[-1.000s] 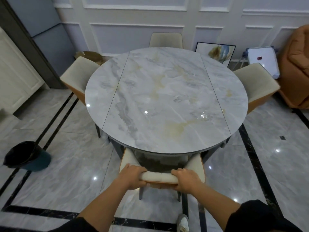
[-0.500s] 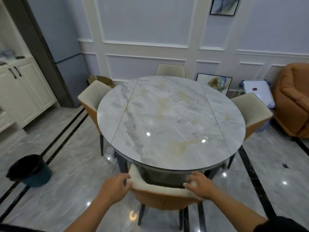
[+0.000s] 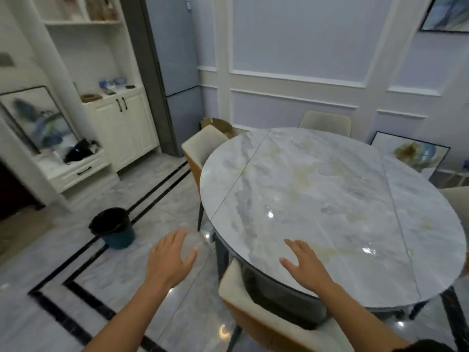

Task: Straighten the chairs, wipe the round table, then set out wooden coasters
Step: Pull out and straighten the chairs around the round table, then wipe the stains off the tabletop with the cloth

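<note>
The person is standing at the near edge of the round marble bench [image 3: 330,199], with both hands free and holding nothing. The left hand [image 3: 170,260] is hanging over the floor to the left of the bench, its fingers spread wide and its palm facing down. The right hand [image 3: 305,265] is reaching over the near rim of the bench top, fingers likewise splayed; whether it is touching the surface cannot be told.

The near chair [image 3: 256,316], cream with an orange back, is sitting tucked under the bench edge just below the right forearm. A second chair [image 3: 203,146] is standing at the bench's left side, a third [image 3: 324,124] is showing behind the far rim, and a fourth [image 3: 456,201] is peeking in at the right edge. A dark bin [image 3: 113,231] is standing on the tiled floor well to the left. The bench top is lying bare and glossy.
</note>
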